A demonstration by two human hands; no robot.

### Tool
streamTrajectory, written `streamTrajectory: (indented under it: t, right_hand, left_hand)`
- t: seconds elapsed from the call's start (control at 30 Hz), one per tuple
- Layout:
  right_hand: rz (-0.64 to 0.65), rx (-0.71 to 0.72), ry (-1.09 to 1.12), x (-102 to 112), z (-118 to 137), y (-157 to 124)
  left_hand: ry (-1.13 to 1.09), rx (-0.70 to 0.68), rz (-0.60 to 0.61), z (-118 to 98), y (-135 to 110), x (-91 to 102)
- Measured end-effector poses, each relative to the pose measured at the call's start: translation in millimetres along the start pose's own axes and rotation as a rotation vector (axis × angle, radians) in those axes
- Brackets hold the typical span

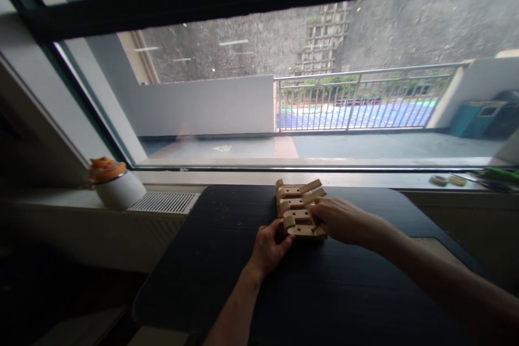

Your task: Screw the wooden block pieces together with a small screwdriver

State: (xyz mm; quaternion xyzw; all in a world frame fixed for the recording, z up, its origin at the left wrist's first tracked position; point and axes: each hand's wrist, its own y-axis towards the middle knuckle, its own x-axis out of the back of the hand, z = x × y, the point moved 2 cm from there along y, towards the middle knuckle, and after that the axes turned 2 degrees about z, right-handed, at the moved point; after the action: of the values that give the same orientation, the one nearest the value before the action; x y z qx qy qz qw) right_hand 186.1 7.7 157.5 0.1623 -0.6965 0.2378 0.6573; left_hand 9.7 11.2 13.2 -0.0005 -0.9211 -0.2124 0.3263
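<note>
A pale wooden rack point(298, 215) lies on the dark table, made of several parallel slats with curved left ends and small dark holes. Two of its slats tilt up at the right. My left hand point(270, 248) grips the near left corner, fingers and thumb closed around the curved end. Over the right end of the nearest slats is my right hand point(338, 219), its fingers pinched on a small thin dark object point(317, 224) that points down at the wood. Most of that object is hidden by the fingers, so its kind is unclear.
The black table point(194, 270) stands against a window sill. A white pot with an orange top point(107, 170) sits at left beside a vent grille point(164, 202). A flat brownish board point(438, 251) lies at right. Tape rolls point(439, 180) are on the right sill.
</note>
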Motion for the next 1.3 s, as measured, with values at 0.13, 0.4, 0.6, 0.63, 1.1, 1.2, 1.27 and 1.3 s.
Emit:
streamTrajectory:
  t: [0.13, 0.4, 0.6, 0.63, 1.1, 1.2, 1.27, 1.3]
  right_hand:
    - [-0.032, -0.089, -0.004, -10.2, -4.7, 3.0]
    - [0.014, -0.052, -0.064, 4.2, -10.4, -6.6]
    - [-0.068, -0.096, -0.083, -1.5, 4.2, 12.2]
    - [-0.082, -0.135, -0.088, -3.6, 4.7, 16.1]
    - [-0.176, -0.083, -0.001, -12.7, -4.0, 14.8]
    - [-0.155, -0.274, -0.050, -12.1, -12.4, 20.1]
    - [-0.106, -0.321, -0.055, -4.0, -15.0, 17.3]
    - [-0.086, -0.291, -0.040, 1.0, -15.0, 14.4]
  left_hand:
    - [0.000, -0.005, -0.007, -1.2, -0.1, 0.9]
    - [-0.021, 0.013, -0.024, 0.4, -0.4, -1.0]
    - [-0.006, 0.011, -0.004, 1.1, -0.2, -0.9]
    - [0.001, 0.016, -0.010, 1.6, -0.2, -1.1]
    - [0.001, 0.024, 0.005, 0.8, -0.3, -0.7]
    - [-0.018, 0.023, 0.014, -0.3, -0.4, -0.5]
    - [-0.029, 0.019, 0.015, -0.8, -0.4, -0.3]
    - [-0.028, 0.016, 0.012, -1.0, -0.4, -0.2]
